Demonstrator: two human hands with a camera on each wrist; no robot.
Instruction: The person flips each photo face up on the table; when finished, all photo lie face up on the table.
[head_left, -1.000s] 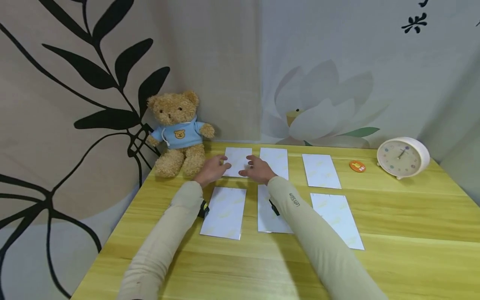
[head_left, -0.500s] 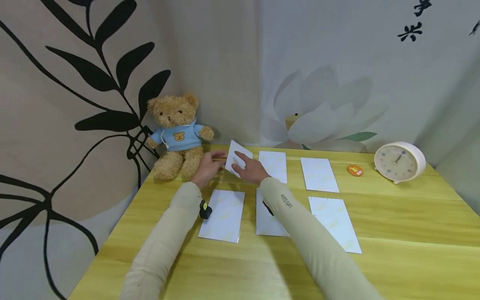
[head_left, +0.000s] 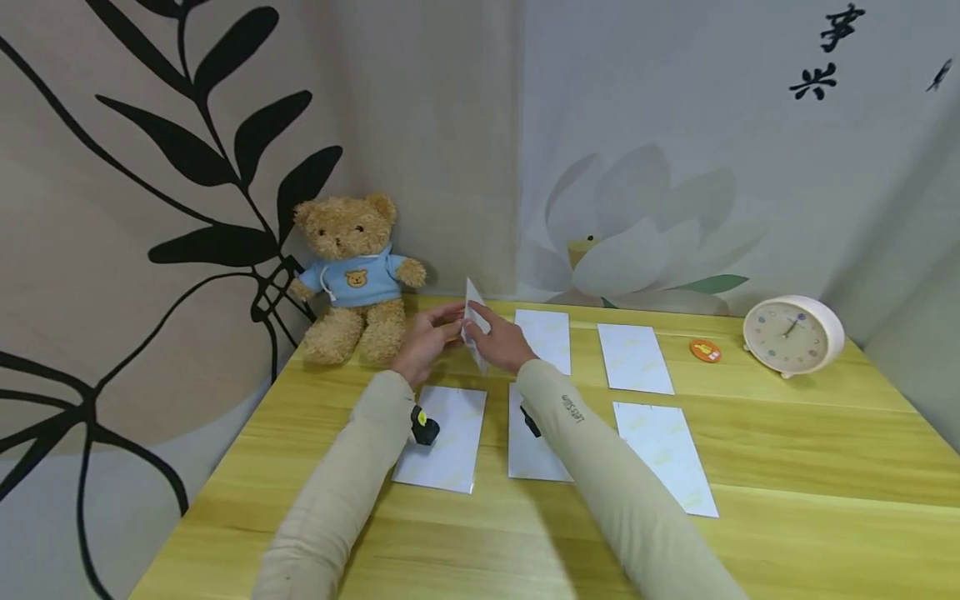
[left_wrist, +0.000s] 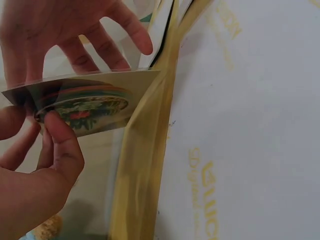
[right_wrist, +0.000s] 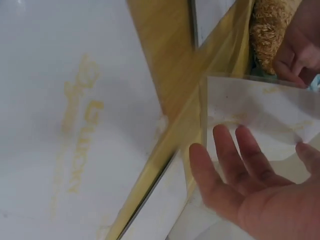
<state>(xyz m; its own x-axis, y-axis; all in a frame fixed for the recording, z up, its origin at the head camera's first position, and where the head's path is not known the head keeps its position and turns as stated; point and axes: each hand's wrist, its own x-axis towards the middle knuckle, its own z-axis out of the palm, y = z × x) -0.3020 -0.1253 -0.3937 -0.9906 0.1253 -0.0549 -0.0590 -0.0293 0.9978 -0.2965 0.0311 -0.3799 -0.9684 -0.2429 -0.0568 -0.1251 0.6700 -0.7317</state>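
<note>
Above the table's back left, a white-backed picture card (head_left: 476,325) stands nearly edge-on between my hands. In the left wrist view the picture card (left_wrist: 80,107) shows a round printed motif with green leaves and a red middle. My left hand (head_left: 427,340) pinches its edge with thumb and fingers, as the left hand (left_wrist: 45,165) shows up close. Along the card's pale back spreads my right hand (right_wrist: 250,185), several fingers fairly straight, one fingertip right at the back. From above, the right hand (head_left: 501,340) overlaps the card's right side.
Several other white-backed cards lie on the wooden table (head_left: 787,467), among them one card (head_left: 441,437) below my left wrist and another card (head_left: 636,358) further right. A teddy bear (head_left: 356,279) sits at the back left. An orange disc (head_left: 705,350) and a clock (head_left: 793,335) stand right.
A second ago the card lay flat between my hands. It has been lifted and turned from its white back facing me to nearly edge-on. My hands have come closer together.
</note>
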